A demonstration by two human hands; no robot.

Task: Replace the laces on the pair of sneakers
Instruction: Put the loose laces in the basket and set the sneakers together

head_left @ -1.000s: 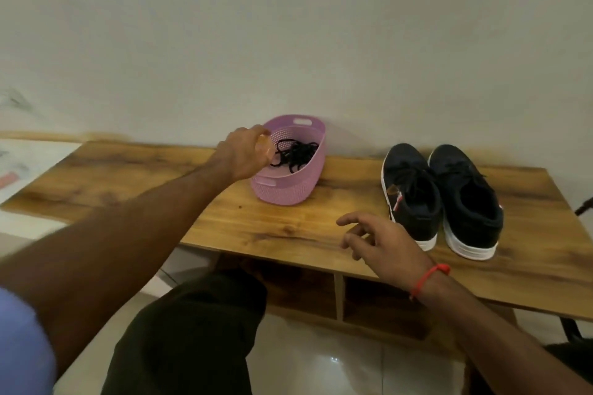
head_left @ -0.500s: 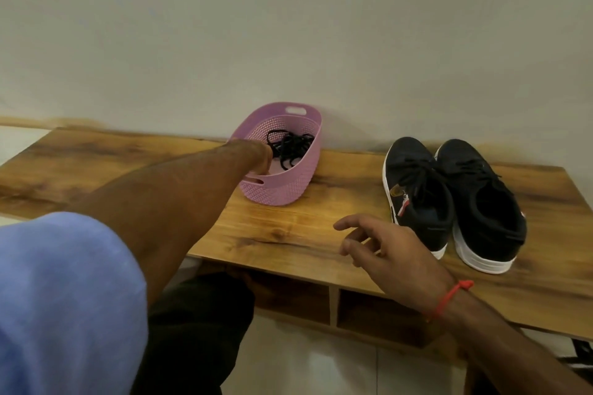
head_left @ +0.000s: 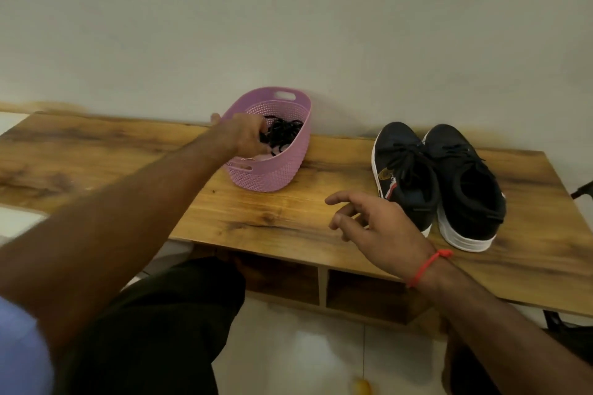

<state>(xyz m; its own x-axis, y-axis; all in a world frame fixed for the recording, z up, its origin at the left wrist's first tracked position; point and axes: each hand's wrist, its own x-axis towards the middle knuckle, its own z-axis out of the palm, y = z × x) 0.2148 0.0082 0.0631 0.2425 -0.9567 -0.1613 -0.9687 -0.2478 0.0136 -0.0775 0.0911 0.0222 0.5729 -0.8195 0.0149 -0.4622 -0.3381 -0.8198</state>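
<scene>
Head view showed the left hand (head_left: pixel 245 133) reaching down inside the basket (head_left: pixel 272 173), its fingers curled among the bundle of black laces (head_left: pixel 284 133). Whether those fingers had actually closed on the laces could not be told, as the back of the hand covered the fingertips. The laces lay heaped in the basket just to the right of that hand, touching it. The basket, pink and perforated with a slot handle at each end, stood on the wooden bench (head_left: pixel 96 154) close to the wall.

Nearer the person and to the right of the basket, the right hand (head_left: pixel 382 229) hovered above the bench top with fingers spread and loosely bent, holding nothing. A red thread (head_left: pixel 428 266) circled its wrist.

Further right, well apart from the basket, the pair of sneakers (head_left: pixel 439 183) stood side by side and touching, toes toward the wall, black with white soles and black laces threaded. The right hand was just beside the nearer shoe's heel.
</scene>
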